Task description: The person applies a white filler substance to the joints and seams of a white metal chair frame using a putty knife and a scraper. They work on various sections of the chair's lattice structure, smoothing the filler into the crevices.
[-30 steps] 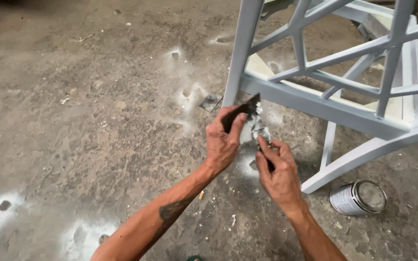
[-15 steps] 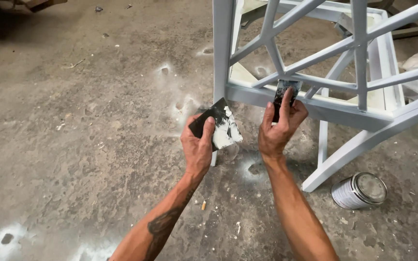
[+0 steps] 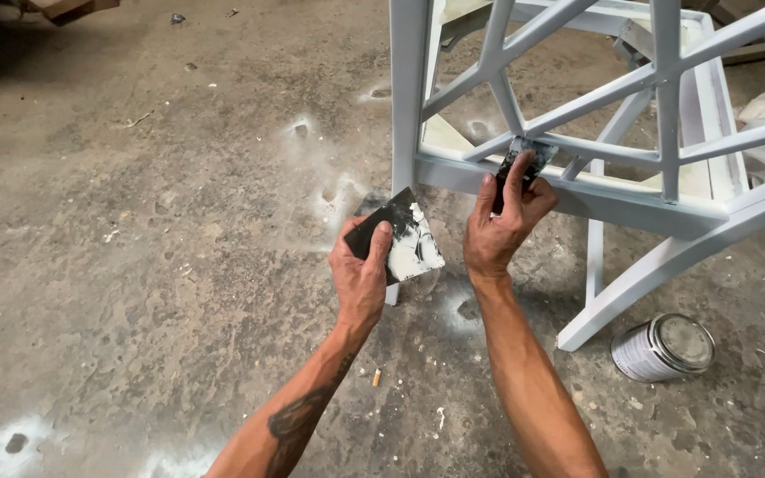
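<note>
My left hand (image 3: 360, 274) grips a dark square card (image 3: 397, 235) smeared with white filler, held a little below and left of the frame's lower rail. My right hand (image 3: 502, 221) presses a small dark scraper (image 3: 524, 161) against a slanted bar of the pale grey-blue chair frame (image 3: 613, 199), just above that rail. The scraper's tip is coated with white filler. The two hands are a short way apart.
A closed metal tin (image 3: 664, 347) lies on its side on the concrete floor at the right, near a chair leg. White spray marks (image 3: 329, 190) dot the floor. A cigarette butt (image 3: 376, 378) lies between my forearms. Debris sits at the far left top.
My hands parted: the right one lifted the scraper from the card up onto the frame's bar. The left hand kept the card low. The view moved closer to the frame.
</note>
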